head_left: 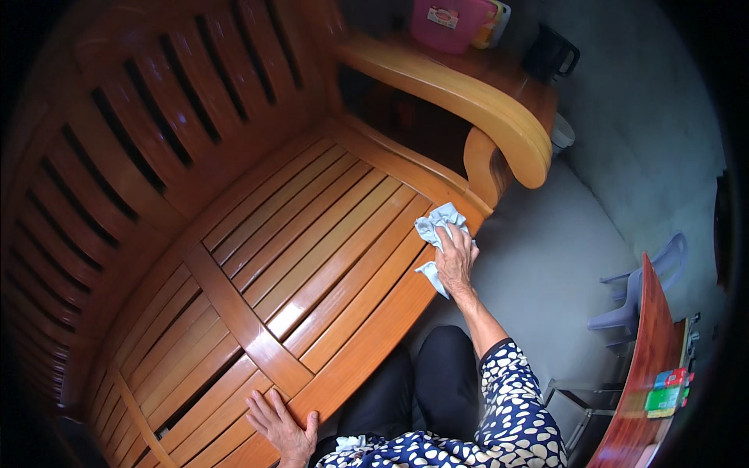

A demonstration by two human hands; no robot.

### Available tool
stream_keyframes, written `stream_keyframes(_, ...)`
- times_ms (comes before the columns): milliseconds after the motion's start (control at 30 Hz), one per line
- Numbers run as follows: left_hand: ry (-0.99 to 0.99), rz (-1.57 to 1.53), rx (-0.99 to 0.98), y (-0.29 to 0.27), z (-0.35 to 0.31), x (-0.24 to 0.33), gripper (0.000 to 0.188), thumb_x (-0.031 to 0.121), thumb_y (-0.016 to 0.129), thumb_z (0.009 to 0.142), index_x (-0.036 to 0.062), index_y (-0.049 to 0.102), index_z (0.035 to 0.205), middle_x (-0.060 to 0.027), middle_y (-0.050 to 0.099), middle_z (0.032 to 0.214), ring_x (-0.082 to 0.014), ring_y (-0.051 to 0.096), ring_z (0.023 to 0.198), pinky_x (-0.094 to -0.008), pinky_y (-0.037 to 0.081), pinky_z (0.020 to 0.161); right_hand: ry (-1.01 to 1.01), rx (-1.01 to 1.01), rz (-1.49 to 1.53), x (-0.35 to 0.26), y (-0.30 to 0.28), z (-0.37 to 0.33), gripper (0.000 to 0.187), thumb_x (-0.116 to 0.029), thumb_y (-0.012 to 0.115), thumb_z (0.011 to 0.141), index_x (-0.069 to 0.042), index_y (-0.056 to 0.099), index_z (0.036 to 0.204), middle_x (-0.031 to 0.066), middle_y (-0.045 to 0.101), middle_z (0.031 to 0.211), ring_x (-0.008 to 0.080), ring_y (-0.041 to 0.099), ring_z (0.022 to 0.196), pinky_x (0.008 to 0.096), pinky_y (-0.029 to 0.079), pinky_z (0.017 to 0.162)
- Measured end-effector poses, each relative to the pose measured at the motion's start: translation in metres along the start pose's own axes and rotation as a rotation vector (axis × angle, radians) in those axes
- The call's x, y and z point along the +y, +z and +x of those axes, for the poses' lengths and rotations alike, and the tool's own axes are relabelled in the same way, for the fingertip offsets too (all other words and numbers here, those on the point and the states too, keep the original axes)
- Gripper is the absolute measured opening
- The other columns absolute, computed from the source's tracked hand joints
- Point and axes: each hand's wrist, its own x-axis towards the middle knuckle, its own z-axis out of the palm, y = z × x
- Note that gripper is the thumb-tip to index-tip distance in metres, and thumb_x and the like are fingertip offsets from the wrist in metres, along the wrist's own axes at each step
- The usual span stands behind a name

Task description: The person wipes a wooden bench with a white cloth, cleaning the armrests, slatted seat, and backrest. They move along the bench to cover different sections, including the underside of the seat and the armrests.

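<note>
A slatted wooden bench (pixel 355 363) with a glossy orange-brown finish fills the left and middle of the head view. My right hand (pixel 455 261) is closed over a crumpled pale blue cloth (pixel 439 221), pressing it on the seat's front edge near the right armrest (pixel 468 97). One corner of the cloth hangs out below the palm. At the lower middle, my left hand (pixel 282 425) lies flat on the front rail and slats, fingers spread, holding nothing.
Beyond the armrest, a wooden side table (pixel 538 97) bears a pink container (pixel 449 27) and a dark mug-shaped vessel (pixel 550 54). A white bucket (pixel 562 132) stands behind. On the right are a grey plastic chair (pixel 624 296) and a red-brown tabletop (pixel 636 390) with colourful packets (pixel 667 392).
</note>
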Motion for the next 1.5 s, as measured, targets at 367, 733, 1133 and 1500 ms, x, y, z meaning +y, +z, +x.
stream_keyframes(367,-0.034,-0.071,0.015,0.001,0.001,0.004,0.089,0.045,0.062,0.080,0.0050,0.024,0.149,-0.0247,0.010,0.157,-0.0428,0.004,0.145,-0.0579,0.002,0.114,-0.111,-0.079,0.013,0.024,0.052,0.104,0.039,-0.017,0.060,0.084,-0.018,0.057,0.124,0.0041,0.050,0.138,0.0242,0.040,0.131,0.0488,0.027,0.093)
stream_keyframes(733,0.228,-0.265,0.301,-0.029,0.171,0.098,0.054,0.027,0.067,0.085,0.0059,0.048,0.131,-0.0197,0.036,0.144,-0.0387,0.030,0.136,-0.0513,0.023,0.112,-0.238,-0.234,0.199,0.024,0.069,0.177,0.031,-0.015,0.054,0.086,-0.019,0.064,0.115,0.0034,0.061,0.126,0.0230,0.049,0.124,0.0479,0.030,0.094)
stream_keyframes(1133,0.288,-0.186,0.112,-0.011,0.213,0.132,0.071,0.054,0.051,0.088,0.0093,0.040,0.143,-0.0204,0.034,0.148,-0.0383,0.028,0.138,-0.0519,0.018,0.112,-0.628,-0.264,0.238,0.011,0.061,0.181,0.038,-0.015,0.066,0.081,-0.020,0.060,0.118,0.0026,0.055,0.135,0.0232,0.047,0.128,0.0437,0.031,0.092)
stream_keyframes(1500,0.245,-0.228,0.006,-0.022,0.221,0.136,0.073,0.052,0.059,0.082,0.0124,0.043,0.141,-0.0177,0.035,0.147,-0.0366,0.029,0.138,-0.0537,0.018,0.112,-0.527,-0.234,0.140,-0.031,0.171,0.268,0.039,-0.012,0.058,0.085,-0.021,0.060,0.123,0.0026,0.052,0.137,0.0249,0.041,0.131,0.0599,0.026,0.093)
